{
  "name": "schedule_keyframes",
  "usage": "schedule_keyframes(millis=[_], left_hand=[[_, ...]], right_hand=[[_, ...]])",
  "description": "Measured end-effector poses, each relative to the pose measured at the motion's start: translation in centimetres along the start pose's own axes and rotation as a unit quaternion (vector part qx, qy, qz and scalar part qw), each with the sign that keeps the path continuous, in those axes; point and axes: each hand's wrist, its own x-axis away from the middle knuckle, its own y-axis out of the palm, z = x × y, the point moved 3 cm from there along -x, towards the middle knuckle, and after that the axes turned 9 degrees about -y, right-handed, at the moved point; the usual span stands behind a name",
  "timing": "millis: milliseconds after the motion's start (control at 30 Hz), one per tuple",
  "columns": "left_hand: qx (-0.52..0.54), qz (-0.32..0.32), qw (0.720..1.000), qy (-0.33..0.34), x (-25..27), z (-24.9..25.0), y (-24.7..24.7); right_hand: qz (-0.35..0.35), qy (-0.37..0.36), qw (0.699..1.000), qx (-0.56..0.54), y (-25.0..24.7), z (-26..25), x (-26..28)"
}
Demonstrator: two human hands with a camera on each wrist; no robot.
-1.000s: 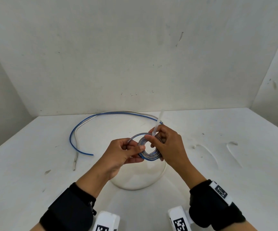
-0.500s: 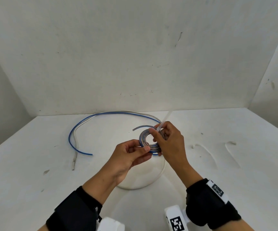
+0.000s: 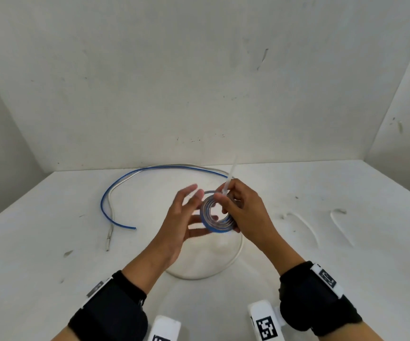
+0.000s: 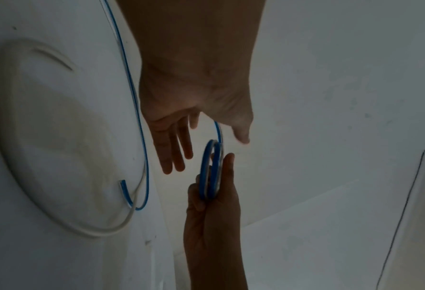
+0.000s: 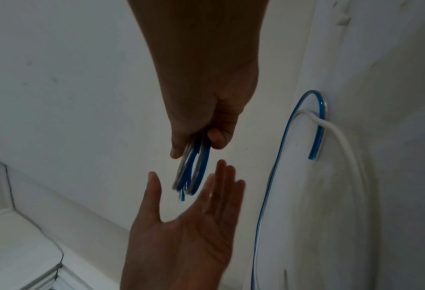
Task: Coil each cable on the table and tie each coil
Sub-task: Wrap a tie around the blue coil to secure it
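Two hands up over the bench [image 3: 51, 242]. Right hand [image 3: 245, 212] pinching the coil [image 3: 215, 215] (blue and grey turns, held on edge) together with a white tie [image 3: 229, 178] sticking up past its fingertips. Left hand [image 3: 182, 220] spread wide, fingers straight, gripping nothing, just beside the coil on its left. Loose blue cable [image 3: 118, 188] lying well beyond the left hand; white cable [image 3: 233, 259] curving on the bench beneath both hands.

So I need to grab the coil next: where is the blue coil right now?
In the head view, centre: the blue coil is held in the right hand, above the table.
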Motion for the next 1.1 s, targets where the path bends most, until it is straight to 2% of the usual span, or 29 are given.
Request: schedule_keyframes(millis=[133, 233, 400, 533, 600, 733, 800, 967, 1100], left_hand=[[-0.104, 0.038, 0.989, 0.096, -0.4, 1.3, 0.3], [-0.173, 0.066, 0.973, 0.138, -0.8, 1.1, 0.6], [-0.179, 0.104, 0.963, 0.174, -0.6, 0.5, 1.1], [-0.184, 0.125, 0.952, 0.210, -0.4, 0.5, 1.3], [-0.186, 0.131, 0.949, 0.216, -0.4, 0.5, 1.3], [-0.182, 0.139, 0.952, 0.202, -0.6, 0.2, 1.4], [-0.187, 0.144, 0.949, 0.210, -0.4, 0.4, 1.4], [-0.208, 0.140, 0.938, 0.240, 0.1, 0.7, 1.3], [-0.218, 0.141, 0.928, 0.267, 0.4, 0.6, 1.4]], right_hand=[[-0.040, -0.017, 0.999, -0.018, 1.0, -0.2, 0.6], [-0.022, -0.005, 0.999, -0.040, 1.1, -0.2, 0.6], [0.064, 0.009, 0.997, -0.036, 0.7, 1.0, 0.2], [0.033, 0.078, 0.989, -0.121, 1.1, 1.0, 0.2], [0.041, 0.041, 0.994, -0.092, 1.0, 0.6, 0.2], [0.080, -0.094, 0.991, 0.056, 1.2, -0.5, 0.5], [0.080, -0.111, 0.987, 0.082, 1.3, -0.7, 0.7], [0.069, -0.055, 0.993, 0.085, 1.1, -0.5, 0.3], [0.070, 0.055, 0.996, 0.008, 1.5, 0.4, 0.0]])
